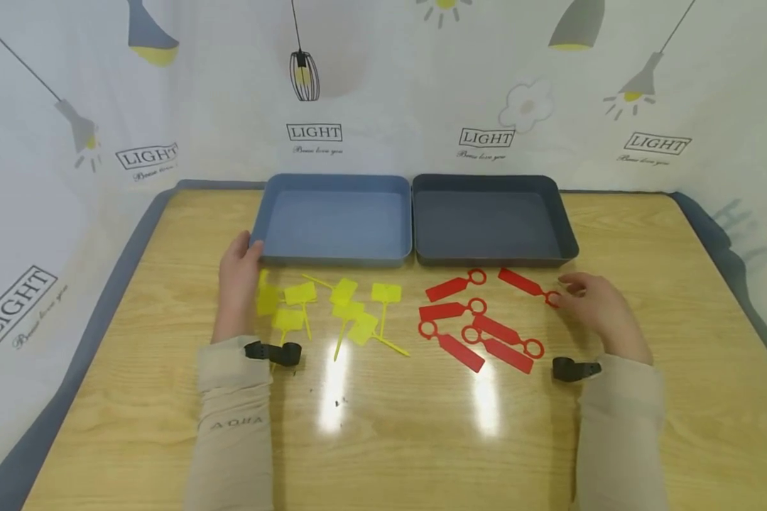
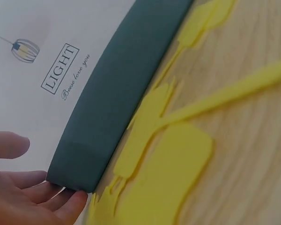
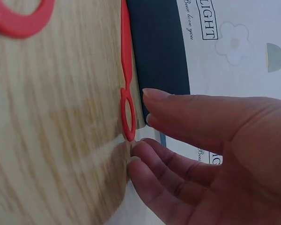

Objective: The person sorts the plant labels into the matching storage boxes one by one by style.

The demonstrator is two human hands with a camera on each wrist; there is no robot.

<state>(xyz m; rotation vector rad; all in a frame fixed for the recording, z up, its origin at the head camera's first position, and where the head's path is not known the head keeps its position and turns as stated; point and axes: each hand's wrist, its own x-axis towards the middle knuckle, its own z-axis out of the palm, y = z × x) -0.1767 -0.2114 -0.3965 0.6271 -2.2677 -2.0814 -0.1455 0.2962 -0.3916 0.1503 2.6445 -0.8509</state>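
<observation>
My left hand (image 1: 236,280) touches the front left corner of a blue tray (image 1: 339,216). In the left wrist view its fingertips (image 2: 75,206) lie against the tray's lower corner, with the thumb apart from it. My right hand (image 1: 599,312) is at the ring end of a red plastic tag (image 1: 518,281), which lies in front of a dark grey tray (image 1: 488,220). The right wrist view has this tag's ring (image 3: 128,117) by the fingertips, and the thumb stands apart from the fingers. Several yellow plastic tags (image 1: 386,292) lie near the left hand.
Several more red tags (image 1: 444,311) with rings lie in front of the dark tray, some overlapping. Both trays stand side by side at the back of the wooden table (image 1: 409,454). Behind them hangs a white cloth (image 1: 396,85) printed with lamps.
</observation>
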